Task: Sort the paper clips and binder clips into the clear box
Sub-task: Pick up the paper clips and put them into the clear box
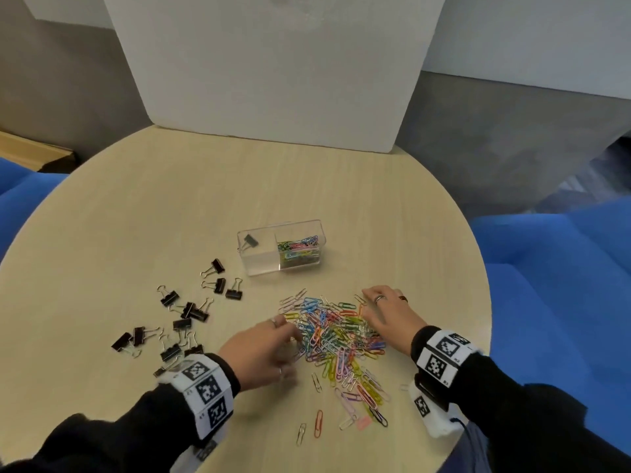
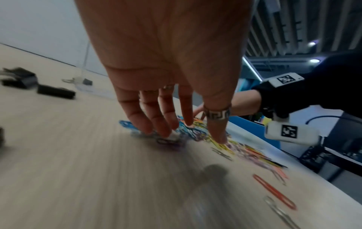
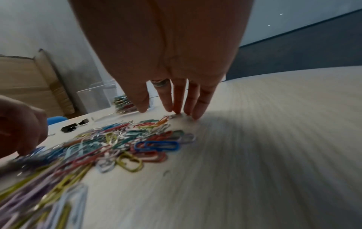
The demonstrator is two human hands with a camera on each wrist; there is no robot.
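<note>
A heap of coloured paper clips [image 1: 336,331] lies on the round wooden table [image 1: 136,216], with strays trailing toward the near edge. Black binder clips [image 1: 186,314] are scattered to its left. Behind the heap stands the clear box [image 1: 281,247]; its left compartment holds one binder clip, its right compartment holds paper clips. My left hand [image 1: 269,346] reaches into the heap's left side, straight fingers [image 2: 166,124] touching clips. My right hand [image 1: 386,308] rests at the heap's far right edge, fingertips [image 3: 176,108] on the table beside a silver clip.
A white board [image 1: 273,70] stands upright at the table's far edge. Blue seats [image 1: 560,268] flank the table on both sides. A red paper clip [image 1: 318,423] and a silver one [image 1: 301,433] lie near the front edge.
</note>
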